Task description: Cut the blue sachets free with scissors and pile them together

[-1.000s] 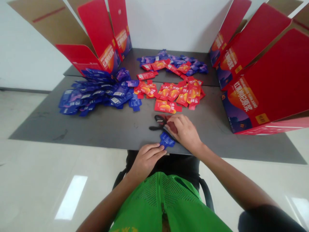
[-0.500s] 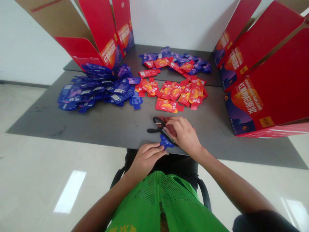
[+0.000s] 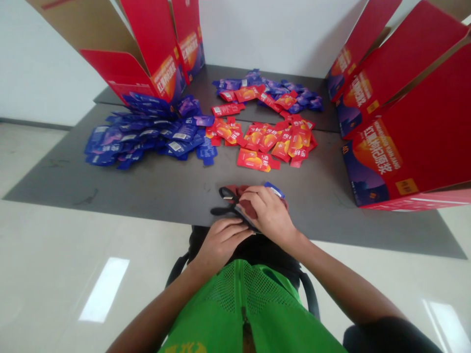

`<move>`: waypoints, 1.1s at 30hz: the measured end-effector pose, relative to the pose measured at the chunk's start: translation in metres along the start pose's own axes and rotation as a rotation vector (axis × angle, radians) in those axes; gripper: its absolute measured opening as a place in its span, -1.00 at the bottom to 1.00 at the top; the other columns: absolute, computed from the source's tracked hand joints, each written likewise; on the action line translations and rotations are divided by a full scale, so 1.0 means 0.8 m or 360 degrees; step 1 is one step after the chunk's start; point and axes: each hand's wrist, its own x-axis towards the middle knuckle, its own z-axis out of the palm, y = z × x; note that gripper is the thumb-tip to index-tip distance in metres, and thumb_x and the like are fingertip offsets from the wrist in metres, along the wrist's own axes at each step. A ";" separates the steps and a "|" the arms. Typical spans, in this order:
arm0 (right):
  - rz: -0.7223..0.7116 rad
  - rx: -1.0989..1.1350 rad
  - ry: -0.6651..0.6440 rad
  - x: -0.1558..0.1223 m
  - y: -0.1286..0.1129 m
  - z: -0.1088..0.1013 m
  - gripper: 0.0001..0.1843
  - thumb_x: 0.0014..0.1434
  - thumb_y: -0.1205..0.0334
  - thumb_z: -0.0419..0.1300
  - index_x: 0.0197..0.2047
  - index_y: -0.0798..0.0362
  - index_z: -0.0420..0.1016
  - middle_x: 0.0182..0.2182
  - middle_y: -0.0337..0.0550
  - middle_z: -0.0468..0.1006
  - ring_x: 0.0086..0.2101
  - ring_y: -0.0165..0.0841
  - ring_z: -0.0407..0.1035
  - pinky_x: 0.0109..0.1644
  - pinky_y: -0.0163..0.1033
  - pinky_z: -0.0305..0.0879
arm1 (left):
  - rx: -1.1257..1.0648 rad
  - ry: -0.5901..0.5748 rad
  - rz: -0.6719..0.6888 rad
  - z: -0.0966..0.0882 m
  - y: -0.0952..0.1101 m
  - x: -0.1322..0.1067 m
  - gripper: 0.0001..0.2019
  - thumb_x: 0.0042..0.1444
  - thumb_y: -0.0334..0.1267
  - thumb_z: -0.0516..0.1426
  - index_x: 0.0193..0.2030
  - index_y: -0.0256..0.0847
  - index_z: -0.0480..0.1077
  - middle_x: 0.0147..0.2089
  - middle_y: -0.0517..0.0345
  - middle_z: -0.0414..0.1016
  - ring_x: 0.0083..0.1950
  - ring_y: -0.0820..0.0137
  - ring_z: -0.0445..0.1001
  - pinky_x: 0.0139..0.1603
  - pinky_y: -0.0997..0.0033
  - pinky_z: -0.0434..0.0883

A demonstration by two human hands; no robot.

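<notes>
At the left, tall red cardboard boxes with raised flaps point(image 3: 162, 81) stand behind a heap of flat, glossy blue-and-purple packets point(image 3: 147, 133) on the dark grey tabletop point(image 3: 169, 189). Further right, near the front edge, lies a slim black implement with two loop handles point(image 3: 234, 208), apparently scissors; it looks matt and dark, with a paler strip along its shaft. Its loops point left and away from the wearer; its long axis slants down rightward to the left hand's fingertips, its far end hidden.

The left hand point(image 3: 222, 240) lies palm down at the table edge, fingers straight and together; whether it pinches anything beneath cannot be told. The right hand point(image 3: 270, 213) curls its fingers round the implement, grasping it, above a dull-red flat piece point(image 3: 242, 188). A small blue packet point(image 3: 274, 190) peeks out beyond its knuckles.

Behind them are scattered red-and-orange packets point(image 3: 270, 137). At far right, more tall red boxes point(image 3: 375, 162) line the tabletop.
</notes>
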 end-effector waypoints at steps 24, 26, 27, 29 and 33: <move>0.0332 -0.0432 0.0473 0.008 0.094 -0.056 -0.82 0.41 0.14 0.19 0.01 0.02 0.44 -0.02 0.00 0.51 -0.02 -0.15 0.39 0.10 -0.05 0.36 | 0.0125 0.0048 0.0036 0.000 0.003 0.006 -0.72 0.38 -0.36 0.18 0.19 -0.14 0.50 0.06 0.10 0.63 0.19 0.26 0.50 0.23 0.14 0.50; 0.0361 -0.0377 0.0678 -0.001 0.093 -0.073 -0.79 0.39 0.10 0.22 0.01 0.02 0.43 -0.02 0.00 0.51 0.02 -0.16 0.39 0.13 -0.06 0.36 | 0.0251 -0.0063 0.0046 -0.001 0.005 0.008 -0.64 0.39 -0.37 0.16 0.30 -0.14 0.43 0.07 0.05 0.60 0.19 0.23 0.50 0.21 0.13 0.51; 0.0376 -0.0346 0.0763 -0.008 0.090 -0.079 -0.77 0.38 0.09 0.24 0.00 0.02 0.43 -0.03 0.00 0.51 0.03 -0.16 0.40 0.12 -0.06 0.36 | 0.0317 -0.0119 0.0049 -0.002 0.006 0.009 -0.59 0.40 -0.37 0.15 0.35 -0.14 0.38 0.10 0.02 0.58 0.20 0.22 0.49 0.21 0.12 0.51; 0.0435 -0.0335 0.0870 -0.024 0.082 -0.086 -0.73 0.35 0.04 0.27 -0.02 0.02 0.44 -0.04 0.01 0.51 0.01 -0.15 0.41 0.10 -0.06 0.37 | 0.0437 -0.0216 0.0055 -0.003 0.009 0.012 -0.52 0.40 -0.35 0.14 0.43 -0.16 0.29 0.24 -0.05 0.50 0.29 0.17 0.43 0.26 0.09 0.48; 0.0660 -0.0340 0.0911 -0.061 0.084 -0.088 -0.59 0.33 -0.17 0.22 -0.06 0.02 0.47 -0.08 0.05 0.51 -0.02 -0.08 0.42 0.04 0.00 0.37 | 0.0607 -0.0330 0.0113 -0.005 0.013 0.016 -0.50 0.42 -0.34 0.11 0.46 -0.28 0.23 0.49 -0.07 0.25 0.49 0.11 0.20 0.38 0.06 0.39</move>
